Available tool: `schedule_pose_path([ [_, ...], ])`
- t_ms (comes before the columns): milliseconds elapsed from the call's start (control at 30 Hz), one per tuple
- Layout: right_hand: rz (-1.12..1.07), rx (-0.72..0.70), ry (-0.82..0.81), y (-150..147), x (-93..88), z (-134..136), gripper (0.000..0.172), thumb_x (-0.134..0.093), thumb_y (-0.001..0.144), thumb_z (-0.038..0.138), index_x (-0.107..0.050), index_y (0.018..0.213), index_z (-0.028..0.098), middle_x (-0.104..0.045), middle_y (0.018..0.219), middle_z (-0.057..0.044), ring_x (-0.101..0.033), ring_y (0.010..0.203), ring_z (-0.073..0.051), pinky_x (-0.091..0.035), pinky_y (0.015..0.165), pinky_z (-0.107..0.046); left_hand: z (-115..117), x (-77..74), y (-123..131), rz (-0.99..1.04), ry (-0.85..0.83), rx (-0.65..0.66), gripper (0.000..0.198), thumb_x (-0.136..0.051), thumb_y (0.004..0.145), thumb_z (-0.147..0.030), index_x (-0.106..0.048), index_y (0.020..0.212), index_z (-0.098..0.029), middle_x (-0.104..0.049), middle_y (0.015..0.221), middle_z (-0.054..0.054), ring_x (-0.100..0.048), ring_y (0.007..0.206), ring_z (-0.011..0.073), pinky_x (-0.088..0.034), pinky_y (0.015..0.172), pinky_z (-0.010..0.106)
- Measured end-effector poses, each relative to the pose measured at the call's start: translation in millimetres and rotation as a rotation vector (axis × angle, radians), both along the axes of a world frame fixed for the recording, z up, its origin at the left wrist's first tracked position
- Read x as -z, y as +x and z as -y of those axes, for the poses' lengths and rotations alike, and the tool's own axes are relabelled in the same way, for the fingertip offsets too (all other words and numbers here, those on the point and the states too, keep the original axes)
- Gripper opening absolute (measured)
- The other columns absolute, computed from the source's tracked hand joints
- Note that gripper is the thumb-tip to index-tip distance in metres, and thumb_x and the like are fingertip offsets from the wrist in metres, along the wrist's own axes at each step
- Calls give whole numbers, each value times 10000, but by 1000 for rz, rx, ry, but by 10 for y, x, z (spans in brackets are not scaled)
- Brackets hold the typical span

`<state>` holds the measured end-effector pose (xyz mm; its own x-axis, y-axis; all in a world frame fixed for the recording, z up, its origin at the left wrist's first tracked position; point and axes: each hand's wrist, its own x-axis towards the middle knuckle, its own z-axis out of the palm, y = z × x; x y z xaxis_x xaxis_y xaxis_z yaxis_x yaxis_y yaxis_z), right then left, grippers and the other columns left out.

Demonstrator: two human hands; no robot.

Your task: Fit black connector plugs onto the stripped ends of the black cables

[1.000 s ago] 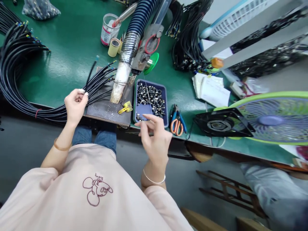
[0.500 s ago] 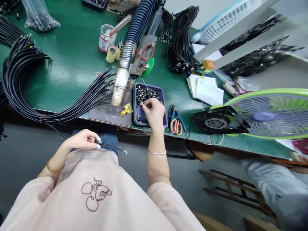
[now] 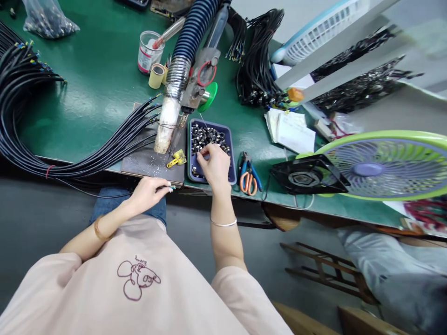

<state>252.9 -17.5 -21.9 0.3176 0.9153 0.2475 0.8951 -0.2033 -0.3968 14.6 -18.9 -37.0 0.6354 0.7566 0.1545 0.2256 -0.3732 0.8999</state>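
Cable tip at table edge

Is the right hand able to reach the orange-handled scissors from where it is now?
Probably yes. The right hand is in the blue tray, and the scissors lie uncovered just beside that tray, with nothing between them.

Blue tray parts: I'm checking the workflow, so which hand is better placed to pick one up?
Right. The right hand is over the tray, fingertips among the parts; the left hand pinches a cable end.
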Motion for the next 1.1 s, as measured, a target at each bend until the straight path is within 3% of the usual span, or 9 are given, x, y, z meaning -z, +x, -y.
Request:
schedule_pose_path([
  [133, 4, -3, -14, 7, -7, 9, 190, -589, 772, 172, -441, 673, 238, -565, 752, -5, -543, 718, -185, -385, 677, -307, -110, 41, -228, 87, 96, -472, 140, -629, 871, -229, -742, 855, -147, -775, 848, 76, -693, 738, 161, -506, 722, 250],
  [233, -56, 19, 72, -10, -21, 54, 182, -578, 751, 164, -444, 654, 238, -550, 729, 6, -534, 680, -168, -423, 674, -303, -196, -1, -392, 232, -85, -654, 149, -661, 841, -287, -706, 853, -146, -679, 651, 5, -580, 560, 96, -453, 580, 210],
  [300, -171, 61, 194, -45, -47, 118, 153, -574, 746, 178, -465, 656, 237, -559, 730, 5, -554, 673, -159, -456, 638, -286, -223, -51, -431, 373, -308, -646, 209, -711, 794, -346, -679, 844, -146, -572, 531, -40, -455, 440, 64, -349, 452, 188],
  [400, -432, 112, 341, -154, -119, 279, 128, -620, 751, 241, -511, 684, 226, -624, 805, -8, -617, 656, -140, -471, 531, -245, -207, -145, -375, 473, -584, -511, 324, -793, 700, -403, -655, 844, -148, -535, 468, -52, -296, 349, 32, -167, 363, 184],
  [500, -728, 74, 350, -335, -201, 476, 170, -677, 754, 247, -523, 693, 214, -661, 795, 19, -622, 525, -94, -506, 505, -225, -153, -239, -250, 464, -708, -374, 328, -821, 670, -383, -635, 803, -147, -539, 450, -50, -282, 345, 22, -142, 361, 176],
  [633, -935, -94, 296, -649, -242, 651, 183, -686, 812, 251, -531, 722, 212, -715, 832, 12, -677, 566, -103, -585, 585, -249, -99, -318, -113, 440, -703, -313, 285, -819, 665, -307, -651, 817, -135, -570, 499, -46, -457, 432, 44, -319, 426, 158],
  [767, -596, -117, 453, -909, -189, 642, 102, -688, 849, 218, -633, 762, 218, -738, 890, -23, -726, 811, -159, -606, 724, -302, -79, -323, -35, 398, -624, -300, 258, -807, 663, -270, -667, 827, -128, -616, 583, -37, -549, 524, 58, -461, 551, 174],
  [867, -464, -110, 546, -1001, -131, 592, 69, -667, 873, 227, -668, 805, 236, -744, 917, -28, -722, 882, -178, -611, 784, -347, -62, -298, 5, 380, -555, -299, 244, -798, 675, -284, -671, 817, -133, -658, 661, -18, -591, 584, 74, -509, 618, 194],
  [1100, -660, -64, 565, -1021, -52, 605, 59, -611, 910, 275, -632, 866, 244, -736, 992, -50, -747, 884, -204, -636, 740, -375, -16, -275, 32, 318, -451, -302, 225, -770, 731, -322, -672, 817, -138, -676, 699, -1, -625, 623, 96, -551, 683, 221],
])
